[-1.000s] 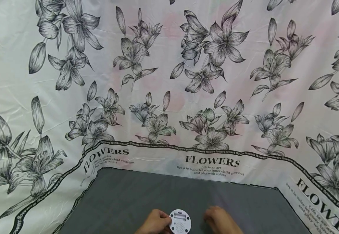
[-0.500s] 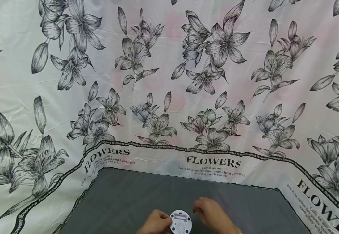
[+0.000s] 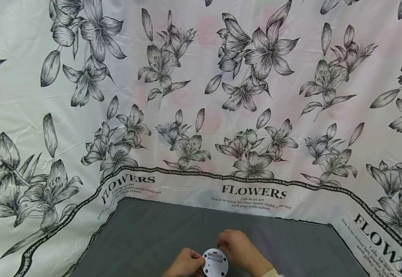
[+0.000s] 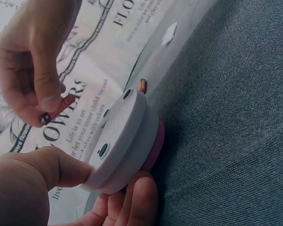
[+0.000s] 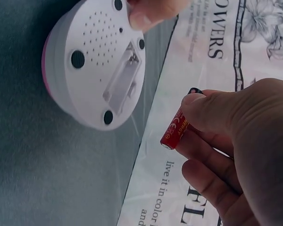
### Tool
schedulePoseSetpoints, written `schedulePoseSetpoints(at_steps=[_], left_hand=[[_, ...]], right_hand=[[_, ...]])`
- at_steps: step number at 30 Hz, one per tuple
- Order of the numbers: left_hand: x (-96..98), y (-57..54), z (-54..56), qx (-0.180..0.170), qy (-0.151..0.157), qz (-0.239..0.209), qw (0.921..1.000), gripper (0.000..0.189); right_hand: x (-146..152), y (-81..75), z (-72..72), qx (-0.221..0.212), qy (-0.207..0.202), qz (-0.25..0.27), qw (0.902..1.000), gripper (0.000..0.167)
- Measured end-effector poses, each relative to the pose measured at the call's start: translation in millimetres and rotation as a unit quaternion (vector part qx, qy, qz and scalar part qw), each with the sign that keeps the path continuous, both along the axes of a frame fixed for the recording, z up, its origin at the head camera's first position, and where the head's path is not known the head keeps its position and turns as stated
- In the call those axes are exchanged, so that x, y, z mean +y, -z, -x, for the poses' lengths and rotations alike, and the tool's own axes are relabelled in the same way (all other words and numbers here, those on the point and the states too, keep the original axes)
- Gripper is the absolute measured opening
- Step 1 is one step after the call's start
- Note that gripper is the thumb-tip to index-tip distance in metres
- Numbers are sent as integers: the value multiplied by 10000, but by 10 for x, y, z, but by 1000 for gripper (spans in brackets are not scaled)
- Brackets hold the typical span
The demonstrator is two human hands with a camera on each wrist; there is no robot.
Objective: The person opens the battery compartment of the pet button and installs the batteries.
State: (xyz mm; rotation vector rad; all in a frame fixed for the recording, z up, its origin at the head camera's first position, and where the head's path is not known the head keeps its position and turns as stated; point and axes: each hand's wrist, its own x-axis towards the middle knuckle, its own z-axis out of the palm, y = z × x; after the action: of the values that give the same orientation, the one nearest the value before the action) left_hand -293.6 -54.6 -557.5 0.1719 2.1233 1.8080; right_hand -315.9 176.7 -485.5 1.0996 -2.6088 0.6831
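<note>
Since its battery compartment (image 5: 122,77) lies uncovered with no cell showing inside, the white round device (image 5: 95,66) looks to be at the loading step. It sits underside up at the near part of the grey surface (image 3: 145,227); whether it is lifted clear, I cannot tell. The left hand (image 3: 185,263) grips its rim, thumb on the white edge, fingers towards the pink side. Near the rim, the right hand (image 3: 240,248) pinches a red battery (image 5: 177,125) between thumb and fingers, apart from the compartment. By my reckoning, the next move calls for lining the battery up with the slot, poles the right way round, while the left hand steadies the device. Another battery (image 4: 143,84) shows past the rim; behind everything hangs flower-printed cloth (image 3: 204,96).
</note>
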Motion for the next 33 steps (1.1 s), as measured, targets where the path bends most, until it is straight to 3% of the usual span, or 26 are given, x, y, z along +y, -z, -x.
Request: schedulePoseSetpoints(at_steps=[10,18,27,33], left_hand=[[4,43,12,145,-86,-117,9998,20],[-5,83,47,135,-43,9,9999,21],[19,82,22,410,-209,-33,9989,18],[21,71,16,424,-269,57,9987,18]], right_hand=[[-157,8,-5,-589,-328,-23,9977,13],[-197,160,24,-1072,-272,46,9939,13],[-205,302,18,-770,-368,68,9963,14],[-203,320,-3,-959,-310,91,9949,14]])
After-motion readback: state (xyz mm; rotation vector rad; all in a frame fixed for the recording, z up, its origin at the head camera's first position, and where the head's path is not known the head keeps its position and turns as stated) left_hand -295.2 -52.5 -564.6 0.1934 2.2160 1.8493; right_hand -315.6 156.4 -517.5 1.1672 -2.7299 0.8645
